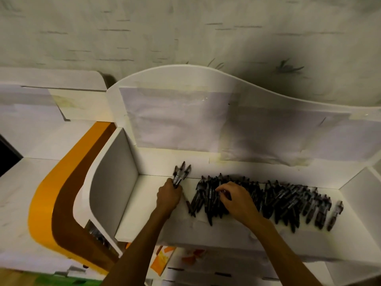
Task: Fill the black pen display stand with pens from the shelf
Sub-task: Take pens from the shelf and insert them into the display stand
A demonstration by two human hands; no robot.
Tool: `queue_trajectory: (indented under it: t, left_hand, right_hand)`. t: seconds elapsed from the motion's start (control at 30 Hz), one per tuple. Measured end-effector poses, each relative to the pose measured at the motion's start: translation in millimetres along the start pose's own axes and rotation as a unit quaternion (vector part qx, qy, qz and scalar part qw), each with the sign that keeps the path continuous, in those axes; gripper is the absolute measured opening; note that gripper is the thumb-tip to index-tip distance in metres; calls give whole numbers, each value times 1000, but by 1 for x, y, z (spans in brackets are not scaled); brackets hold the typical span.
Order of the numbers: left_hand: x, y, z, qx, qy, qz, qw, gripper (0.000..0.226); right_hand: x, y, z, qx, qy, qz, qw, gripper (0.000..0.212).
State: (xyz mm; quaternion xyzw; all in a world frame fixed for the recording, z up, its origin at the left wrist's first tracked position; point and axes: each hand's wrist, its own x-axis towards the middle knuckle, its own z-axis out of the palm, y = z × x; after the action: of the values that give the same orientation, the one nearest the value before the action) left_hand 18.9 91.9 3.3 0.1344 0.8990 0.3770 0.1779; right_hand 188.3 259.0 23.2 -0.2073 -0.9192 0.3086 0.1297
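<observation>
A long heap of dark pens lies across the white shelf from its middle to the right end. My left hand grips a small bunch of pens upright, their tips fanning up above my fist, left of the heap. My right hand rests on the left part of the heap with its fingers curled, pinching at a pen there. One pen lies apart at the far right. No black display stand is in view.
The shelf has a white side wall on the left, a tall curved back panel and another divider at the right. An orange and brown curved panel stands left of it. Orange packets lie on a lower level.
</observation>
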Motion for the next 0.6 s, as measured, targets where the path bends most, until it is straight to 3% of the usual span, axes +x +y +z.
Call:
queue_trajectory:
  t: [0.1, 0.43, 0.6]
  left_hand:
    - [-2, 2, 1, 110, -10, -17, 994, 46]
    - [-5, -1, 0, 193, 8, -37, 980, 32]
    - [-12, -3, -6, 143, 29, -49, 988, 28]
  right_hand:
    - [0, -1, 1, 7, 0, 0, 1000, 19]
    - [-1, -6, 1, 4, 1, -5, 1000, 21]
    - [0, -9, 1, 3, 2, -14, 1000, 20]
